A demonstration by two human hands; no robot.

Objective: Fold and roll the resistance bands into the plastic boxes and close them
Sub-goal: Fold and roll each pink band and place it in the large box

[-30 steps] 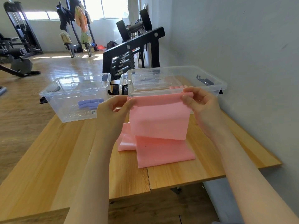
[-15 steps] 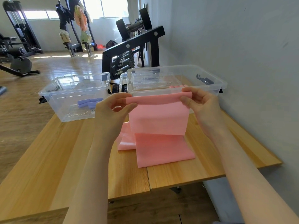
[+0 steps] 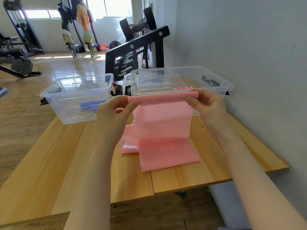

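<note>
pinching the top edge of the pink resistance band (image 3: pixel 162 120), the left hand (image 3: pixel 114 113) and the right hand (image 3: pixel 208 107) hold it up above the wooden table (image 3: pixel 54 156), one at each upper corner. on the left hand, thumb and fingers are pressed together on the band's left corner; on the right hand, the thumb lies on the near face and the curled fingers go behind the edge, clamped on the right corner. between the two grips the top edge looks turned over into a narrow fold. below the fingers the band hangs as a flat sheet, then bends forward and lies on the table toward the viewer, with another part of it bunched on the table under the left hand. just beyond the fingertips of both hands stands a clear plastic box (image 3: pixel 221 83), with a clear lid resting in its top and small pink rolls (image 3: pixel 183 88) showing just past the right fingers. farther left of the left hand sits a second clear box (image 3: pixel 49 97), open, with purple rolls (image 3: pixel 92 104) inside on its bottom.
</note>
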